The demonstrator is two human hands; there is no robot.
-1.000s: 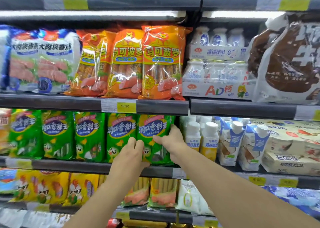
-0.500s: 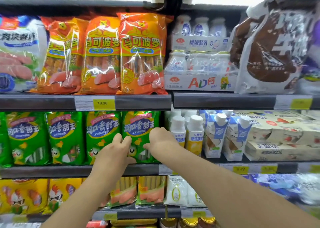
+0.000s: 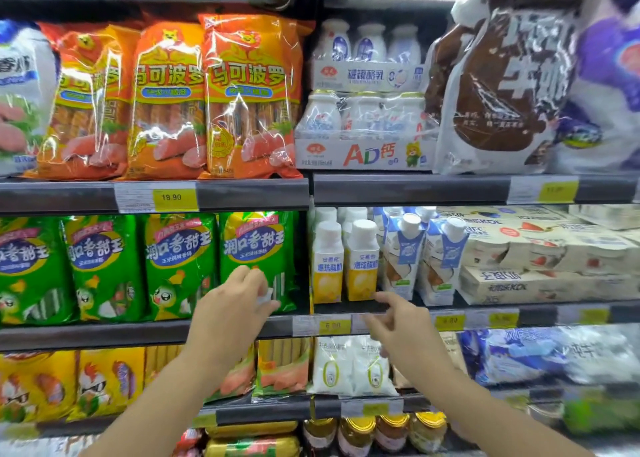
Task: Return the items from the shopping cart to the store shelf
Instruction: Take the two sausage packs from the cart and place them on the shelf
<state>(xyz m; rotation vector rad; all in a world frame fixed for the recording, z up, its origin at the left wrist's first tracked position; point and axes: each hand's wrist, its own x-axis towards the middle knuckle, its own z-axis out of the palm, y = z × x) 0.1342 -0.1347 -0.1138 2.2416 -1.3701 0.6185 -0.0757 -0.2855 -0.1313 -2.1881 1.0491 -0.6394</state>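
- The store shelf (image 3: 242,196) fills the frame in tiers; its right side blurs, so the purple bag (image 3: 602,85) at upper right and the blue packs (image 3: 540,356) at lower right cannot be read.
- The white bag (image 3: 20,99) at far left is cut by the frame edge, as is the leftmost of the green bags on the middle tier.
- The task's thing, the rightmost green sausage bag (image 3: 256,245), stands upright at centre on the middle tier, touching its neighbour and just beside the yellow bottles (image 3: 343,266). It is glossy green with a yellow top and a blue label; its lower part hides behind the left hand.
- The left hand (image 3: 232,304), centre frame, has its fingers curled and close together against the bag's lower front. Something small and white shows at the fingertips; I cannot tell what it is, or whether it is pinched.
- The right hand (image 3: 398,325), right of centre, is loosely spread and empty, in front of the shelf edge below the bottles, apart from the bag.
- The price tag (image 3: 175,197) at upper left reads 19.90; the other tags are too blurred.
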